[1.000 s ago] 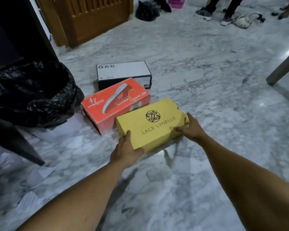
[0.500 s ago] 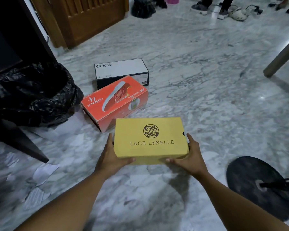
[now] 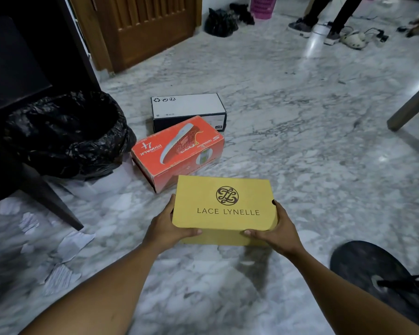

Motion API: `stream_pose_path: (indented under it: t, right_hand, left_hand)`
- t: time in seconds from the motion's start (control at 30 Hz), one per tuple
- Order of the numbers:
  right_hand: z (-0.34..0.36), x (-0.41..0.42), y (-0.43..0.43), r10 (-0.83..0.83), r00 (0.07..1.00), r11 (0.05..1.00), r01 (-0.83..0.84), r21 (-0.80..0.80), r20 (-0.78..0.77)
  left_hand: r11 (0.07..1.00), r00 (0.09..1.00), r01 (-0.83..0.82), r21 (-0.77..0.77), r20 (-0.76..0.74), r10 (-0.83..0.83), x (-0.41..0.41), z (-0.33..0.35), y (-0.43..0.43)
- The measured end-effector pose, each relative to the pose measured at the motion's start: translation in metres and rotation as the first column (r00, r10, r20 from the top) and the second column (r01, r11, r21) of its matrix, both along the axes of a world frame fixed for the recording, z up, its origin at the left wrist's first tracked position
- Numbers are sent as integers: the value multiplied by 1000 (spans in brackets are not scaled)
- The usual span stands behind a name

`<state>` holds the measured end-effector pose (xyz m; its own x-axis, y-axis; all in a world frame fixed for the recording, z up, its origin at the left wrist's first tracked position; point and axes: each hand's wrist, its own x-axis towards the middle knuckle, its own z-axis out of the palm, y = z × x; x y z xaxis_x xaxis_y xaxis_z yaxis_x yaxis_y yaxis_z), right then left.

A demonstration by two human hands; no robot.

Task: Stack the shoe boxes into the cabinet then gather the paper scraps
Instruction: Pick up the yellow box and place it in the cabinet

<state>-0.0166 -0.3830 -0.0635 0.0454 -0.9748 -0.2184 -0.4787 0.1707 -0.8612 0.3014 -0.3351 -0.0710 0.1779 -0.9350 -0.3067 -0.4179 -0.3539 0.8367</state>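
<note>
Arms reach forward, slightly bent, and meet at a yellow cardboard shoe box (image 3: 224, 206). The left hand (image 3: 166, 228) clamps its left short end and the right hand (image 3: 273, 232) its right short end, thumbs along the near edge. The box is held just above the grey-white marble floor (image 3: 300, 117) (its shadow lies below), in front of a red cardboard shoe box (image 3: 177, 151) and a black-and-white shoe box (image 3: 188, 107). Its long axis runs left to right, lid up, printed name readable from the person's side. White paper scraps (image 3: 75, 243) lie at the left, near a black plastic bin bag (image 3: 65, 134) and a dark cabinet (image 3: 22, 56).
</note>
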Motion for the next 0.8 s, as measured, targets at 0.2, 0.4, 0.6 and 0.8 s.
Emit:
stream_pose_path:
  t: [0.2, 0.4, 0.6, 0.8]
  right_hand:
    - [47, 6, 6, -3, 997, 997, 8, -74, 76]
    - [144, 35, 11, 39, 994, 964, -12, -267, 97]
    - [259, 66, 38, 129, 984, 878, -55, -476, 126]
    - [352, 89, 95, 199, 963, 777, -43, -628, 180]
  left_hand:
    - [987, 999, 0, -158, 54, 8, 5, 52, 14]
    - [924, 992, -59, -378, 82, 96, 30, 143, 21]
    - [818, 973, -120, -562, 98, 210, 55, 259, 64]
    - [716, 939, -66, -695, 200, 280, 75, 372, 131]
